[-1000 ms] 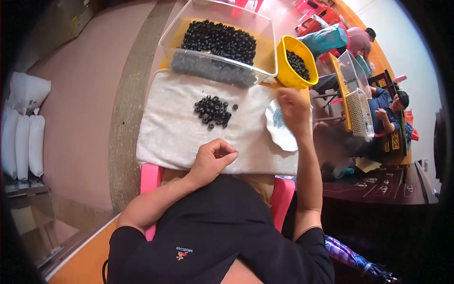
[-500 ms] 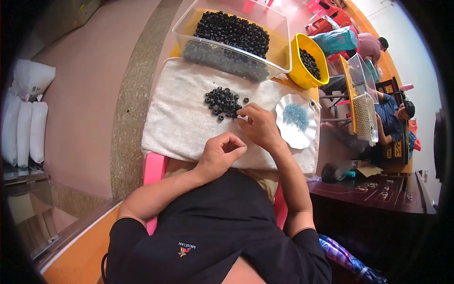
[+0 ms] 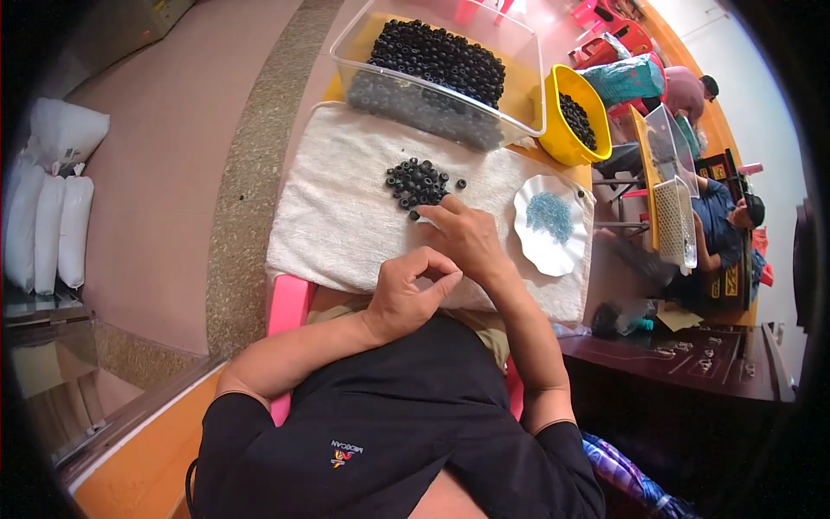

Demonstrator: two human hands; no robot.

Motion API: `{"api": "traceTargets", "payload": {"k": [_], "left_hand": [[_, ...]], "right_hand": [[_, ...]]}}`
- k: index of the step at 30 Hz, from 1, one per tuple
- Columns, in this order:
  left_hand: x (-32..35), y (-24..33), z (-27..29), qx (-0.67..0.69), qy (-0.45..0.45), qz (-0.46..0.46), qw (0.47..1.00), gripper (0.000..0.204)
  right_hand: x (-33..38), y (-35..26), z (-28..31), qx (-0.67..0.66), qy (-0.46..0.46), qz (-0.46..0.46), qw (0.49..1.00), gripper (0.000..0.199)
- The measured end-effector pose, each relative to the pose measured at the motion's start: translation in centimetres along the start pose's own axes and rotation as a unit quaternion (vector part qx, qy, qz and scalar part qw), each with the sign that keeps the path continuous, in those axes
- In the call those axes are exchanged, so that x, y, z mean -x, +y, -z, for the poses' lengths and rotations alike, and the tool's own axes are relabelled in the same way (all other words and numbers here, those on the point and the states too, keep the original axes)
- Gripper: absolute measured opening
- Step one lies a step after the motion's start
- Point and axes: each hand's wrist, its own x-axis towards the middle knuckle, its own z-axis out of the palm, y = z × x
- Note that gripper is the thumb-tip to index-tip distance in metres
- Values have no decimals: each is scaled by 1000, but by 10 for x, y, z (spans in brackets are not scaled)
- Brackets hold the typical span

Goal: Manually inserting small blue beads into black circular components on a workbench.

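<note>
On the white towel [image 3: 320, 208] lies a small pile of black ring-shaped pieces [image 3: 418, 180], with a hole showing in several of them. My right hand [image 3: 467, 235] reaches to the near edge of this pile. Its fingers are apart, and one fingertip touches or nearly touches a single black ring [image 3: 414, 215]; the underside of the hand is hidden. Closer to my body, my left hand [image 3: 405, 292] is closed in a pinch, thumb against forefinger. Anything between those tips is too small to make out. Right of my hands sits a white wavy-edged dish [image 3: 564, 261] holding tiny pale blue bits [image 3: 550, 216].
Beyond the towel stands a clear plastic tub [image 3: 510, 130] heaped with the same black rings. A yellow basin [image 3: 596, 143] beside it holds more. White sacks [image 3: 50, 229] stand far left. At right, another person [image 3: 718, 216] sits near a white perforated basket [image 3: 673, 225].
My right hand has drawn slightly nearer to me, its fingertip now at a ring on the pile's near edge. My left hand keeps its pinch. The whole view has shifted a little.
</note>
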Motion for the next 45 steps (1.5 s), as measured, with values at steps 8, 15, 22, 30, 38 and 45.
{"api": "traceTargets", "payload": {"k": [8,15,22,30,38,45], "left_hand": [[-1,5,0,12,11,-11,1000,6],[-7,-3,6,103,72,98,987,11],[-12,-11,4,199,59,107,972,17],[-13,-10,5,259,11,167,951,14],[-13,-10,6,280,-9,208,937,15],[-12,-15,8,259,-24,209,943,11]], "right_hand": [[-6,-1,-15,45,-33,-17,998,21],[14,-4,11,-166,85,-29,982,23],[36,-22,32,-192,142,29,971,26],[46,-25,36,-216,123,29,968,24],[51,-25,31,-223,141,26,964,29],[55,-24,28,-189,133,19,973,31]]}}
